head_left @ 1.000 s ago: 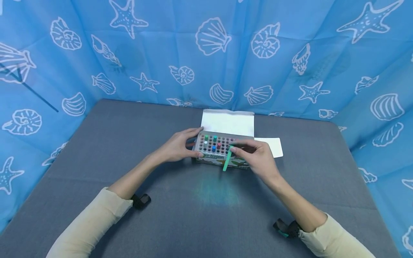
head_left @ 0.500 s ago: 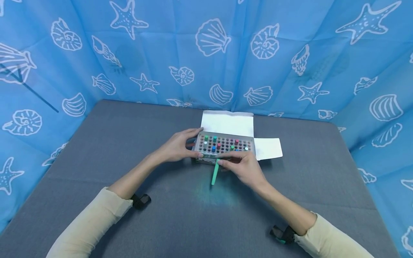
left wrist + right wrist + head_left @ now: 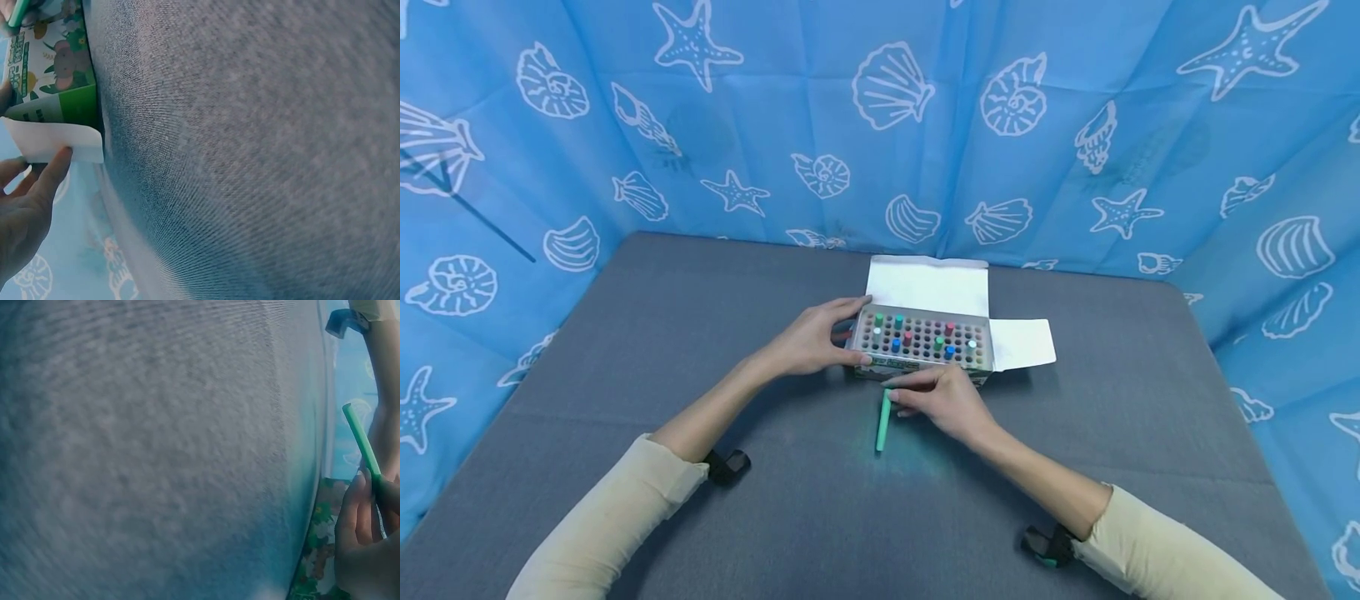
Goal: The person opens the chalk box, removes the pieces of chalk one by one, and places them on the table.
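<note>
Just below the middle of the head view, the right hand (image 3: 943,402) pinches a green pen (image 3: 882,427) between thumb and fingers, in front of the box (image 3: 891,365); whether it touches the tabletop (image 3: 790,517) I cannot tell. The left hand (image 3: 812,337) grips the box's left end. The lid (image 3: 928,285) is open; several coloured pens (image 3: 896,345) stand inside, many holes (image 3: 917,341) remain unfilled, and this green one is outside.
</note>
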`<state>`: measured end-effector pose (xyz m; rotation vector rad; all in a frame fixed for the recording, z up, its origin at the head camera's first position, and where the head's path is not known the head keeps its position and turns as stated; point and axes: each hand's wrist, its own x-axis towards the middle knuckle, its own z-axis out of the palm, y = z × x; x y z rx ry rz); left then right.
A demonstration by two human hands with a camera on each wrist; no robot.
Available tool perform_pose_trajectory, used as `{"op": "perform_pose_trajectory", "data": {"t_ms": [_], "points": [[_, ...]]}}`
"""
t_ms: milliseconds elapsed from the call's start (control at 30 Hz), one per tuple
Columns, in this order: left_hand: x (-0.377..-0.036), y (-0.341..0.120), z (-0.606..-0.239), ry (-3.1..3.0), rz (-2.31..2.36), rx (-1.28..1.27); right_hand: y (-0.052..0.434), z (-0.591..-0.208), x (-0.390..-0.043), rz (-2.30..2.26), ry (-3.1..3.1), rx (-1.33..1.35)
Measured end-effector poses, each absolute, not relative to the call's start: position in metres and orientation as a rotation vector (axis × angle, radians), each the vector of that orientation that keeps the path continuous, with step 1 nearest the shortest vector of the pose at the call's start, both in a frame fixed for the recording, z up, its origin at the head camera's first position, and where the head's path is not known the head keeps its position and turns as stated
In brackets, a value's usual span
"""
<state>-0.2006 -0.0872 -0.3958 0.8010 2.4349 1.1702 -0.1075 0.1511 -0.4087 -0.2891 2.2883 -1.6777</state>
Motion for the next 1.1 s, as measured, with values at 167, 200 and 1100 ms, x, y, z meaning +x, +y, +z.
{"op": "perform_pose_trajectory", "data": {"t_ms": [167,200,1100], "points": [[-0.201,-0.087,-0.396,2.441,1.159,0.806,0.150,-0.414,-0.107,-1.647,2.256,-0.248],[-0.201,-0.087,-0.397,2.441,1.159,0.805,0.149,-0.416,-0.108,-1.648,2.244,-0.234],[-0.201,-0.087,-0.398,2.461,1.144,0.816,0.147,-0.427,-0.106,-1.531,2.338,-0.171]]}}
